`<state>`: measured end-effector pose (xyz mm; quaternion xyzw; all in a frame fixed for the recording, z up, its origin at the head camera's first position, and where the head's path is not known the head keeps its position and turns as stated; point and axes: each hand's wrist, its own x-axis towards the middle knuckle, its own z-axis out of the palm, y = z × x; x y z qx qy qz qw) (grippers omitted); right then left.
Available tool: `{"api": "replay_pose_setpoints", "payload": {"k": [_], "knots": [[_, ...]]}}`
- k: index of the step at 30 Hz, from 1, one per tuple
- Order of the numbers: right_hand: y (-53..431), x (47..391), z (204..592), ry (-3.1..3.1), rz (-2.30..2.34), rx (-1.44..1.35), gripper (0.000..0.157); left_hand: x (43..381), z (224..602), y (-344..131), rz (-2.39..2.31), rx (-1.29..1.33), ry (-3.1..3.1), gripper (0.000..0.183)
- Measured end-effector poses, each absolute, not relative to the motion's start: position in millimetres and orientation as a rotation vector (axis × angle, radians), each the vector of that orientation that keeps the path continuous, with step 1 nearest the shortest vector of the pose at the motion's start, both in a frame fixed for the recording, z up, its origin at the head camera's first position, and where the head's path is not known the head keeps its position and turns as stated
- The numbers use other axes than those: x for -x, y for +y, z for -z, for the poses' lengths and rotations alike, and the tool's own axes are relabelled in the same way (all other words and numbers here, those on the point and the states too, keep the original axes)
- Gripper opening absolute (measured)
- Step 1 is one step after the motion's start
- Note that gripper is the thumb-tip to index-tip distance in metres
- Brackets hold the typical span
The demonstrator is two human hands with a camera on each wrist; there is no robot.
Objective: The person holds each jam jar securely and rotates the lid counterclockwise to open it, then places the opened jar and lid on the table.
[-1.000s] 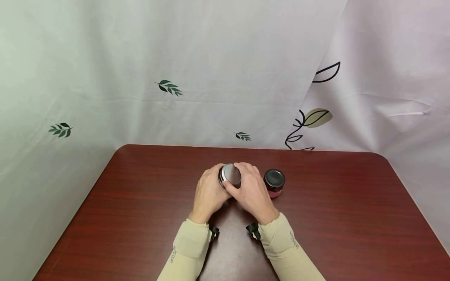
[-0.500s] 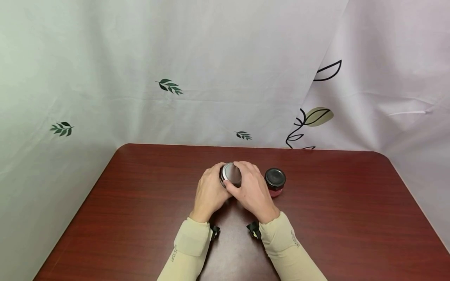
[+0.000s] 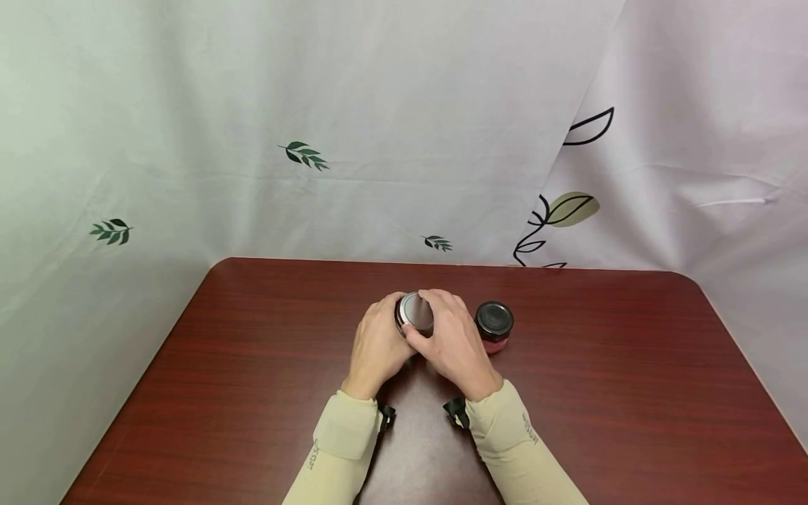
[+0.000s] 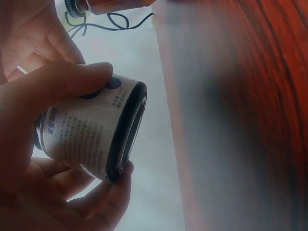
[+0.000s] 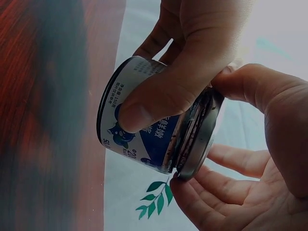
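Observation:
In the head view my left hand [image 3: 379,340] grips a small jar at mid-table, its silver lid [image 3: 412,308] facing up. From the right, my right hand [image 3: 451,340] holds that lid, thumb and fingers at its edge. The right wrist view shows the glass jar [image 5: 156,147] with its white and blue label, blueberries printed on it, under the left thumb. Dark threads show between the label and the lid [image 5: 199,144]. In the left wrist view, small print covers the label [image 4: 79,137], and left-hand fingers reach round to the dark base [image 4: 127,134].
A second jar [image 3: 494,322], black-lidded with red contents, stands on the table just right of my right hand. The dark red wooden table [image 3: 252,365] ends at a pale curtain [image 3: 379,175] with leaf prints. Straps with black clips sit at both wrists.

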<state>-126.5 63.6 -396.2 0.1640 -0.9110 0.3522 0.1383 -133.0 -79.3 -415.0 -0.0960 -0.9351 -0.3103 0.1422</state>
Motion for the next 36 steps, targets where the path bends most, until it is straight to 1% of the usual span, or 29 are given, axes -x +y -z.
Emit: {"api": "replay_pose_setpoints", "payload": {"k": [36], "knots": [[62.8,125.4,399.2,-2.616,-1.028,-0.532,0.05,133.5,418.9,-82.0,0.913,0.297,-2.683,0.056]]}}
